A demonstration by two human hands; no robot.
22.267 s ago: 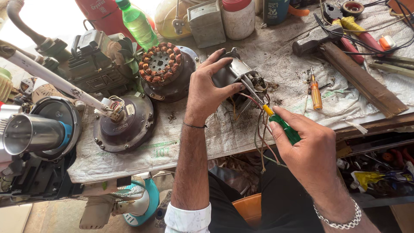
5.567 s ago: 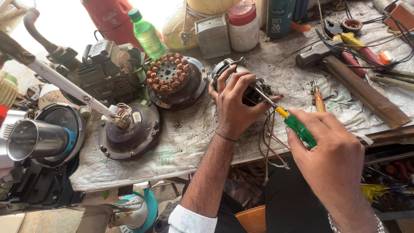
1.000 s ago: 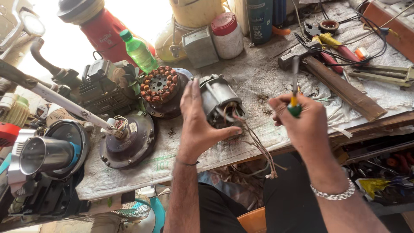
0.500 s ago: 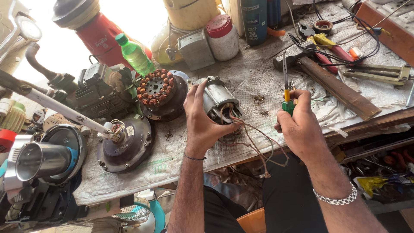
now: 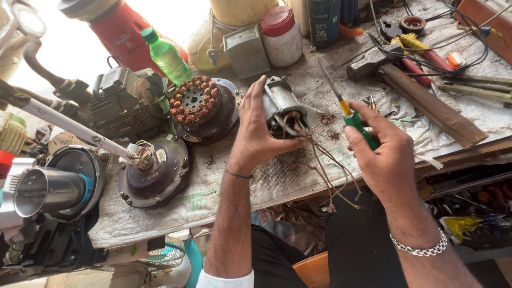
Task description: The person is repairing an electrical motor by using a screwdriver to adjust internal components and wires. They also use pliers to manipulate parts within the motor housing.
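My left hand [image 5: 261,133] is wrapped around the small grey motor [image 5: 282,106], fingers along its far side and thumb low on the near side, holding it tipped on the counter [image 5: 298,176] a little in from the near edge, roughly midway along it. Its open end faces me and a bundle of brown wires [image 5: 325,165] spills out of it, trailing over the near edge toward my lap. My right hand [image 5: 381,154] is closed around the green handle of a screwdriver [image 5: 346,109], whose shaft points up and away toward the far edge, its tip well clear of the motor

To do this well, I judge I should keep the left grip firm so the casing cannot roll on the cloth, and keep the open end turned toward me where the light falls in. Before the blade goes near it, the loose wires want nudging aside; a slip could nick their insulation. I would bring the tip down slowly and seat it squarely before turning. Small screws lie scattered on the cloth just beyond the motor, so anything I free should go with them, not near the edge

Further left sit a copper-wound stator [image 5: 194,101] and a dark round cover [image 5: 154,173]; a hammer [image 5: 421,96] lies toward the right end
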